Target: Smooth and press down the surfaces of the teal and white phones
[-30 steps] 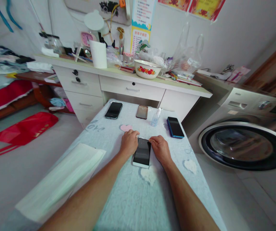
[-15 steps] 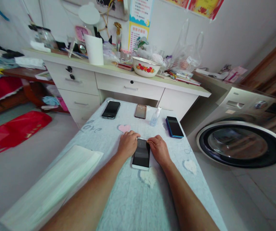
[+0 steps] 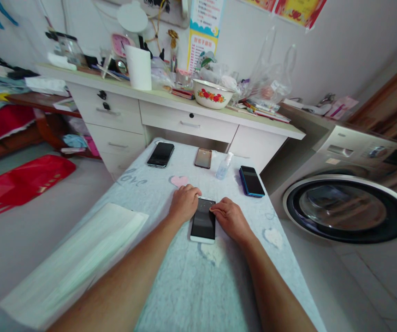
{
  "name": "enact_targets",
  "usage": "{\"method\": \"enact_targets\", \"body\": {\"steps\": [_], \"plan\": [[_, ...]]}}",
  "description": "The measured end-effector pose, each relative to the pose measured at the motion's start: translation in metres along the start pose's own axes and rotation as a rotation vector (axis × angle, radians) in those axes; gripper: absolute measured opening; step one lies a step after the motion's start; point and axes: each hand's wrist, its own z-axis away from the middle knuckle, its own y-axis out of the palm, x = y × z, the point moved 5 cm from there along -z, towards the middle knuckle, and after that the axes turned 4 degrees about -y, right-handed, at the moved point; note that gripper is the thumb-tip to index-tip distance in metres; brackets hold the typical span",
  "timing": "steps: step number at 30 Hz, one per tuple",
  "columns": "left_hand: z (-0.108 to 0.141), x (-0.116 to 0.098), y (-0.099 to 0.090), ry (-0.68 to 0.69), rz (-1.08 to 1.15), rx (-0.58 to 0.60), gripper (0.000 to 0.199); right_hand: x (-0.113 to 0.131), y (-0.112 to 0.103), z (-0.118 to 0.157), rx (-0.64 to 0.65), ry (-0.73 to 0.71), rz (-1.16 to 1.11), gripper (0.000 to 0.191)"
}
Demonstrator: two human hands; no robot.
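A white smartphone (image 3: 203, 226) with a dark screen lies flat on the cloth-covered table in front of me. My left hand (image 3: 184, 203) is closed at its upper left corner, with the fingertips on the edge. Pinched together, the fingers of my right hand (image 3: 230, 216) rest at the right side of the screen, a little below the top corner. Anything between those fingertips is too small to make out. Beyond the hands lie a black phone (image 3: 161, 154), a brown phone case (image 3: 203, 158), a clear spray bottle (image 3: 223, 167) and a phone in a blue case (image 3: 251, 181).
A long pale folded sheet (image 3: 80, 263) lies along the table's left side. Behind stands a white desk (image 3: 184, 122) holding a flowered enamel bowl (image 3: 212, 94), a paper roll (image 3: 139, 69) and plastic bags. A washing machine (image 3: 348, 207) is on the right.
My right hand has slid from the phone's top right corner a little down along its side. The left hand stays at the upper left corner. The camera view has shifted slightly.
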Motion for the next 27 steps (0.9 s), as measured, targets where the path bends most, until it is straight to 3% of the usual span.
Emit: {"method": "enact_targets", "body": {"steps": [8,17,27], "plan": [[-0.001,0.001,0.002,-0.003,-0.005,0.017,0.025,0.01,0.0,0.003,0.125,-0.015,-0.121,0.017],[0.0,-0.001,0.0,0.015,-0.024,0.025,0.024,-0.008,0.003,-0.009,-0.103,0.1,0.019,0.014],[0.0,-0.002,-0.001,-0.018,-0.019,0.037,0.024,-0.011,0.005,-0.013,-0.171,0.131,0.162,0.015]]}}
